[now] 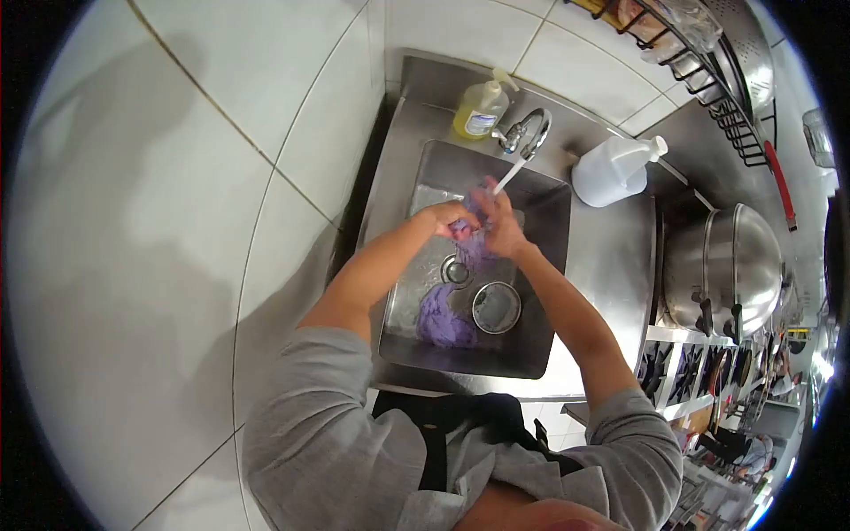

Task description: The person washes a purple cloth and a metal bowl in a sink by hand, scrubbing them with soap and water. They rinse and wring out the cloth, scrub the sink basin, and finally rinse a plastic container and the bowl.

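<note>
Seen from the head camera, a person's left hand curls its fingers closed on a purple cloth over a steel sink, apparently to keep the wet folds under the faucet, at one o'clock from the hands. The right hand, fingers partly spread and blurred, is against the cloth, presumably to steady it; whether it grips cannot be told. A second purple cloth lies bunched toward seven o'clock, beside a round metal dish, likely clear of the stream.
</note>
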A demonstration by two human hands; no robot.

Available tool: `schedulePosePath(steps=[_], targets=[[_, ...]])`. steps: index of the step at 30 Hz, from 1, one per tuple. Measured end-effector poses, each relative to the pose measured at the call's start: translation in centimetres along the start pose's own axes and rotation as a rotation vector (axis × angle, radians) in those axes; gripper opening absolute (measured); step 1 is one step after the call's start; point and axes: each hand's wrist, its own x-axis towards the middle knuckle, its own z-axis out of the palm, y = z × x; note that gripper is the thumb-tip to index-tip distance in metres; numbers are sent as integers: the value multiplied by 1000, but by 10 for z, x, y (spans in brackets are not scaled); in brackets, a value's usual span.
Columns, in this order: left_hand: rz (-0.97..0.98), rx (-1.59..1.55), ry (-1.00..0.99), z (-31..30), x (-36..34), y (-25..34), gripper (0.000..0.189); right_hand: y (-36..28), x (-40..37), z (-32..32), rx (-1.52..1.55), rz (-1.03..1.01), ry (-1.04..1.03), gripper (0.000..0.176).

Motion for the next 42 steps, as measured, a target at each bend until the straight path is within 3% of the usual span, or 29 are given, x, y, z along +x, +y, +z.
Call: schedulePosePath(steps=[1, 3, 5, 6, 8, 12, 14, 15, 16, 17, 18, 19, 20, 22, 23, 24, 25, 26, 28, 29, 31, 32, 33, 35, 36, 38, 39, 41, 42], targets=[[1, 15, -10, 7, -6, 7, 8, 1, 0, -1, -14, 3, 12, 60], [-270, 174, -226, 25, -20, 6, 8, 6, -2, 4, -117, -228, -162, 59], [-215, 552, -61, 20, -2, -10, 16, 29, -11, 26, -77, 50, -484, 55], [-157, 756, 34, 21, 6, -11, 19, 39, -19, 42, -117, 177, -462, 57], [499, 1467, 297, 8, 28, -41, 23, 42, -32, 56, -129, 352, -407, 55], [331, 1787, 417, 28, 2, -42, 28, 15, -40, 57, 178, 608, -284, 37], [386, 1847, 381, 50, -13, -36, 30, 12, -51, 56, 285, 719, -263, 29], [431, 1907, 342, 55, -17, -35, 32, 16, -54, 50, 506, 950, -409, 23], [644, 1933, 347, 47, -5, -42, 38, 25, -58, 43, 728, 1179, -558, 23], [651, 1934, 351, 40, 13, -45, 38, 37, -60, 35, 723, 1175, -556, 23], [970, 1924, 353, 45, 27, -43, 42, 59, -64, 30, 927, 1184, -562, 25], [1295, 1888, 342, 53, 31, -36, 46, 65, -57, 20, 1134, 1185, -558, 28], [1307, 1890, 331, 58, 35, -25, 46, 70, -52, 10, 1130, 1184, -543, 28], [1170, 1756, 327, 75, 37, 11, 30, 61, -26, -23, 1016, 1129, 18, 33], [1175, 1758, 318, 71, 49, 23, 30, 66, -17, -20, 1014, 1129, 28, 33], [821, 1341, 351, 54, 77, 31, 31, 82, -11, -5, 790, 987, 327, 30], [641, 1135, 340, 43, 94, 32, 32, 90, -1, 6, 556, 826, 606, 27], [475, 922, 361, 33, 110, 33, 33, 74, 16, 4, 555, 825, 612, 27], [699, -303, -187, 18, 118, 16, 34, 19, 54, -3, 1369, 933, 627, 22], [694, -289, -178, 28, 99, 6, 34, 9, 63, 4, 1385, 928, 633, 22], [706, -732, 3, 62, 58, -1, 33, 1, 82, 12, 277, 835, 177, 24], [718, -826, 86, 72, 48, -4, 32, 16, 82, 24, 284, 845, 208, 24], [721, -844, 141, 74, 45, -3, 31, 45, 76, 48, -25, 498, 16, 28], [713, -834, 195, 72, 51, 1, 28, 69, 58, 78, -329, 167, -180, 33], [699, -809, 197, 66, 59, 5, 27, 68, 49, 90, -358, 255, -196, 35], [655, -765, 160, 57, 71, 11, 25, 18, 47, 51, -325, 591, -189, 36], [632, -721, 135, 57, 72, 17, 24, 10, 39, 32, -337, 601, -184, 36], [566, -617, 111, 55, 84, 30, 22, -2, 1, 0, 142, 298, 15, 41], [519, -538, 97, 55, 90, 41, 20, -20, 8, -48, 218, 603, -218, 46]])
